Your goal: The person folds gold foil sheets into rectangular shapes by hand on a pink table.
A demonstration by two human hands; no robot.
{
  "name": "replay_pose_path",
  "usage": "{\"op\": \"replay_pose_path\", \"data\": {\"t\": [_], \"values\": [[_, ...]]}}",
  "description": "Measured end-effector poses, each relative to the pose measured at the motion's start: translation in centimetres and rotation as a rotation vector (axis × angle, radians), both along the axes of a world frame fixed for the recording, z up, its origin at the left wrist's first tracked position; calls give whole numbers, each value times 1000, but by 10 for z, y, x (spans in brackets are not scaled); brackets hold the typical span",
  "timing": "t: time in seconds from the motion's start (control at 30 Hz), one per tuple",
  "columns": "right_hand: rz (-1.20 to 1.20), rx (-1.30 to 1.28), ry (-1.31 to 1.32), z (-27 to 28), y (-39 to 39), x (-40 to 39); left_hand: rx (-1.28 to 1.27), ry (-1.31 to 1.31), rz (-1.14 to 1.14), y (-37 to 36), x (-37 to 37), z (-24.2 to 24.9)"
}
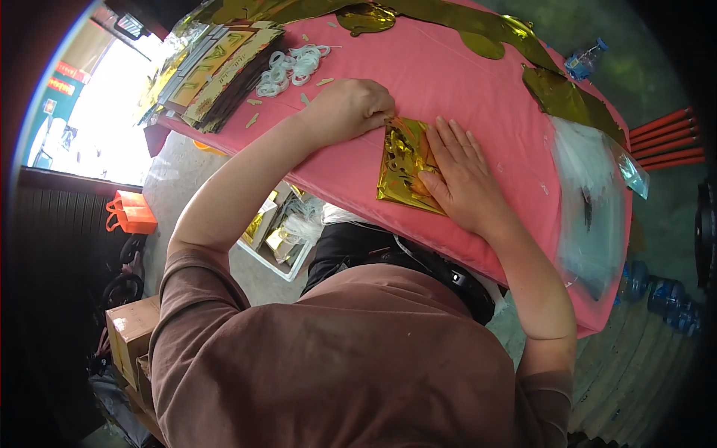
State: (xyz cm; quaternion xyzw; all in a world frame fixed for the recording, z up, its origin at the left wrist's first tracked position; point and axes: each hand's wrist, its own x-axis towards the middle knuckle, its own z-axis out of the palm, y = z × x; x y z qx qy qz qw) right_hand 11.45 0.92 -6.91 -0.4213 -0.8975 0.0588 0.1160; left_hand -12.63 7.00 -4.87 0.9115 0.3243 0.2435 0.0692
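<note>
A folded square of shiny gold foil [402, 166], which looks like a flat foil balloon, lies near the table's front edge. My right hand [461, 175] rests flat on its right side with fingers stretched out. At the upper left corner of the foil, my left hand [357, 108] is closed, its fingertips pinching that corner. Exactly what sits between those fingertips is partly hidden. White ribbon coils [295, 69] and small pale strips lie on the pink tablecloth [441, 67] just beyond my left hand.
Stacked printed packets [224, 71] stand at the table's left. More gold foil [571, 104] lines the far edge, near a plastic bottle [586, 60]. Clear plastic bags [590, 216] hang over the right edge. Below are a white bin [278, 270], an orange bag [131, 213] and cardboard boxes [133, 328].
</note>
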Motion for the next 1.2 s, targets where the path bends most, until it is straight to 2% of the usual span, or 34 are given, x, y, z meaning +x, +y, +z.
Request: {"op": "replay_pose_path", "data": {"t": [0.23,0.3,0.37,0.43,0.47,0.53,0.6,0.63,0.7,0.8,0.83,0.9,0.93,1.0,1.03,1.1,1.2], "values": [[-1,-11,1,1,0,0,-107,-107,31,-2,3,-2],[1,-30,18,0,1,0,-214,-164,-9,-4,5,1],[0,-49,35,0,4,3,-188,-128,-37,0,5,-3],[24,-193,279,-1,12,9,-164,-92,-69,4,5,-7],[23,-194,278,2,16,15,-171,-111,-43,5,5,-9],[-66,-635,882,16,23,26,-180,-130,-19,4,7,-9],[-97,-666,934,24,30,36,-337,-120,137,1,9,-2],[-127,-694,985,28,30,40,-339,-119,131,0,10,1],[-180,-686,977,34,32,51,-440,-176,265,-7,10,7],[-112,-507,1126,32,44,67,-310,-252,332,-20,6,13],[-113,-509,1127,33,42,67,-312,-250,333,-27,4,15],[-203,-269,1052,38,33,65,-281,-276,145,-48,2,21],[-201,-273,1053,43,26,63,-282,-275,150,-58,1,22],[72,-156,661,50,12,53,-386,-203,109,-76,-1,24],[74,-159,663,48,8,44,-387,-202,113,-84,-2,23],[222,-106,436,40,2,25,-386,-195,116,-96,-2,20],[264,-8,306,24,1,11,-362,-215,125,-108,-1,14]]}}
